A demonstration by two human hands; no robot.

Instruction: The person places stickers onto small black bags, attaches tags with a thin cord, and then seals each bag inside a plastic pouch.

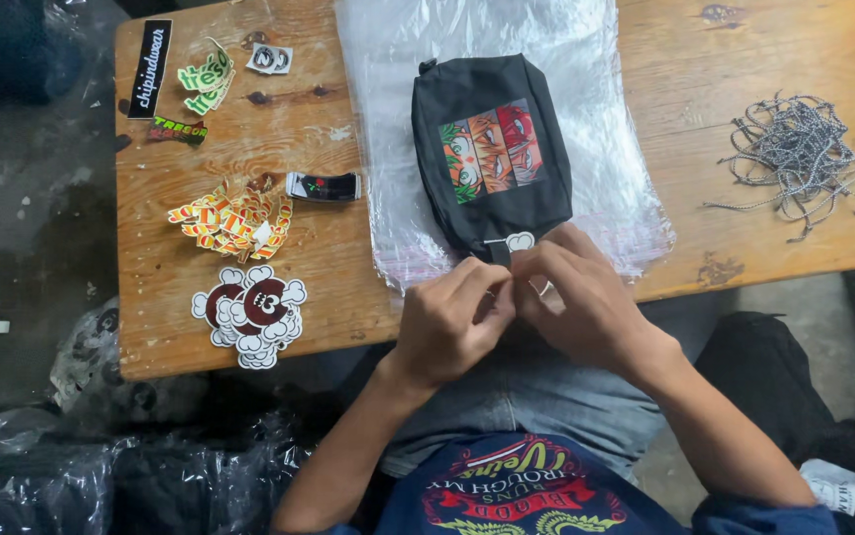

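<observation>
Wooden table [735, 59]: broad plank top, worn, running across the view.

Stack of clear plastic bags [378, 119]: lying flat at the table's middle, reaching the near edge.

Black pouch [492, 149]: resting on the bags, printed panel with 3 coloured strips facing up, its near end at the table edge.

Left hand [452, 322]: curled, knuckles up, fingertips pinching at a small white tag [520, 241] hanging from the pouch's near end.

Right hand [586, 302]: curled likewise, fingertips meeting the left's at that tag; both hands pressed close together over the lap.

Tangle of grey speckled cords [794, 149]: on the table's right part, well apart from the hands.

Pile of cloud-shaped stickers [252, 312]: near the left front edge.

Heap of orange and yellow stickers [234, 218]: just behind it.

Loose stickers [200, 84]: at the far left corner.
</observation>
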